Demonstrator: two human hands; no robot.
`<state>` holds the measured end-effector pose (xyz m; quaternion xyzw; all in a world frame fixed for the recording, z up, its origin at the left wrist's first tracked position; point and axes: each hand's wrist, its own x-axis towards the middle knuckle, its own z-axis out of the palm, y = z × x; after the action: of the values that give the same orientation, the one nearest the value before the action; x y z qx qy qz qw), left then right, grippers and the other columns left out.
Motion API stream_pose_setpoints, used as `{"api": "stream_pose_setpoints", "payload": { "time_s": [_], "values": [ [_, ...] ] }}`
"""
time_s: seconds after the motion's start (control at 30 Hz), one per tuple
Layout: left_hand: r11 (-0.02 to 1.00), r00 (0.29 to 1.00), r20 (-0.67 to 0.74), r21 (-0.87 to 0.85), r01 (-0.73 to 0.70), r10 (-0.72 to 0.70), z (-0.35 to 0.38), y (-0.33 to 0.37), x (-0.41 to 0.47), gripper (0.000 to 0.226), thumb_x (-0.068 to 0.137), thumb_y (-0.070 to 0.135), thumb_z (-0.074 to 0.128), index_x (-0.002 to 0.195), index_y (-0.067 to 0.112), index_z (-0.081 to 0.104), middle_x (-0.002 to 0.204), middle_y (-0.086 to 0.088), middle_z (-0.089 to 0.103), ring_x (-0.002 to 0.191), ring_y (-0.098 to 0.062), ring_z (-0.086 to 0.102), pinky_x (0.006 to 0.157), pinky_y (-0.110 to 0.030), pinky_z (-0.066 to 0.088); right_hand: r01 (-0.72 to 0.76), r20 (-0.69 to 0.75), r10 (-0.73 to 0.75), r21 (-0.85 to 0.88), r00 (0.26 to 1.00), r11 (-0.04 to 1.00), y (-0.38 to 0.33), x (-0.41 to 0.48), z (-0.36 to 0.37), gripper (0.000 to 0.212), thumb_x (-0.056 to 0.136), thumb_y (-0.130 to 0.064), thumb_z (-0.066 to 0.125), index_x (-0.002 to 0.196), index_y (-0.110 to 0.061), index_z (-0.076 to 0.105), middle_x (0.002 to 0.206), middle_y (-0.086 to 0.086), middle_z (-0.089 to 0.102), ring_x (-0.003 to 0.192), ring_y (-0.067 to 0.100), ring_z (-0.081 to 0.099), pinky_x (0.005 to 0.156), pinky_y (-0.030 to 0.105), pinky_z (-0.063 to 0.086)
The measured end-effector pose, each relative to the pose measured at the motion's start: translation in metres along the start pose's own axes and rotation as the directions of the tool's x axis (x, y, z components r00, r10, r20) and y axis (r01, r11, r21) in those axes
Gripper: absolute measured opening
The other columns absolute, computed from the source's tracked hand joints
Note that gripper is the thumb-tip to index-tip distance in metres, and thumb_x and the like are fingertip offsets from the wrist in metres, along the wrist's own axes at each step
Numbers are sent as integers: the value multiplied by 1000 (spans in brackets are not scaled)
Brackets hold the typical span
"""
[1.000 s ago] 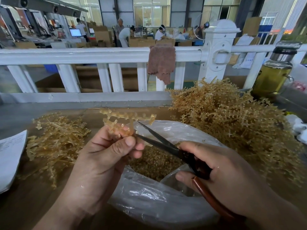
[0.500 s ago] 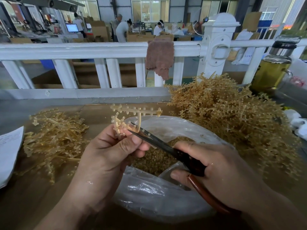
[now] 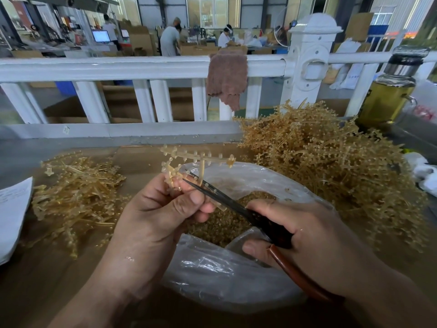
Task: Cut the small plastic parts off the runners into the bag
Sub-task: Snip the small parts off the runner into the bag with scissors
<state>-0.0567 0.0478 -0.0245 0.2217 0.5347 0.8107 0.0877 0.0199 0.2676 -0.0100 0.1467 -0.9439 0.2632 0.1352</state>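
Above the bag (image 3: 227, 275), an amber, knobby, branched runner (image 3: 198, 159).

The bag (image 3: 224, 278) sits mid-worktop (image 3: 42, 287) at the near edge, cut parts (image 3: 220, 226) lying inside. Over its mouth the left hand (image 3: 153, 221) holds a runner (image 3: 196, 158), and the scissors (image 3: 231, 202) in the right hand (image 3: 309, 235) come in from the right. One runner pile (image 3: 78, 197) lies left of the bag, another (image 3: 331, 166) right. Paper (image 3: 11, 214) lies at the left edge, a bottle (image 3: 387, 98) stands at the far right corner, and a railing (image 3: 118, 67) carrying a cloth (image 3: 227, 76) runs behind.
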Motion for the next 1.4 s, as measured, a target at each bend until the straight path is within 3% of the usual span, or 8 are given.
{"api": "stream_pose_setpoints", "payload": {
  "time_s": [0.23, 0.37, 0.5, 0.63, 0.87, 1.2, 1.3, 1.4],
  "values": [
    [1000, 1000, -1, -2, -1, 1, 1, 0, 0, 37, 63, 38, 95, 85, 18, 74, 77, -11, 70, 73, -19, 68, 70, -27, 58, -1, -12, 2, 13, 1000, 1000, 0, 0, 0, 41, 82, -69, 57, 108, -38, 61, 76, -17, 60, 66, 1, 59, 50, 11, 37],
    [1000, 1000, -16, -5, 7, -7, 2, 0, 1, 32, 63, 33, 94, 83, 18, 74, 75, -11, 70, 72, -18, 68, 69, -26, 58, -2, -15, 2, 12, 1000, 1000, -1, 1, 1, 39, 82, -67, 57, 101, -33, 62, 77, -16, 59, 64, 2, 58, 49, 12, 37],
    [999, 999, -22, -26, 24, -25, 2, 1, -1, 42, 59, 38, 97, 85, 16, 73, 77, -12, 70, 72, -19, 69, 69, -26, 58, -12, -22, 12, 2, 1000, 1000, -2, 1, 1, 39, 82, -66, 58, 95, -30, 61, 77, -16, 58, 63, 3, 57, 49, 13, 36],
    [999, 999, -39, -35, 28, -29, 2, 1, 0, 30, 66, 30, 94, 83, 17, 73, 76, -10, 70, 71, -18, 69, 67, -25, 58, -12, -21, 12, 15, 1000, 1000, -3, 2, 3, 42, 83, -65, 57, 94, -26, 63, 75, -15, 57, 61, 5, 56, 48, 14, 34],
    [999, 999, -30, -45, 14, -15, 1, 1, -1, 42, 56, 40, 98, 81, 18, 74, 76, -10, 71, 71, -18, 69, 67, -25, 58, -12, -23, 12, 10, 1000, 1000, -4, 2, 4, 44, 84, -65, 55, 92, -22, 63, 74, -12, 57, 60, 8, 56, 48, 15, 33],
    [999, 998, -60, -46, -9, 7, -5, 1, 2, 40, 55, 42, 97, 78, 19, 74, 75, -10, 70, 71, -19, 69, 67, -27, 58, -11, -42, 11, -8, 999, 1000, -3, 1, 4, 34, 83, -65, 57, 92, -33, 62, 70, -14, 56, 61, 4, 56, 49, 12, 33],
    [999, 997, -72, -44, -11, 8, -5, 0, 1, 28, 62, 32, 94, 76, 20, 74, 74, -9, 69, 70, -19, 68, 66, -27, 58, -17, -53, 16, -9, 998, 1000, -2, 1, 4, 38, 82, -67, 57, 97, -33, 65, 70, -15, 57, 61, 3, 57, 48, 12, 34],
    [999, 997, -82, -49, -19, 15, -4, -1, 1, 6, 74, 17, 77, 73, 21, 73, 72, -6, 68, 68, -17, 67, 66, -27, 57, -24, -58, 23, -21, 998, 999, -2, 1, 5, 36, 81, -69, 56, 99, -38, 63, 71, -16, 57, 61, 1, 56, 47, 12, 33]
  ]
}}
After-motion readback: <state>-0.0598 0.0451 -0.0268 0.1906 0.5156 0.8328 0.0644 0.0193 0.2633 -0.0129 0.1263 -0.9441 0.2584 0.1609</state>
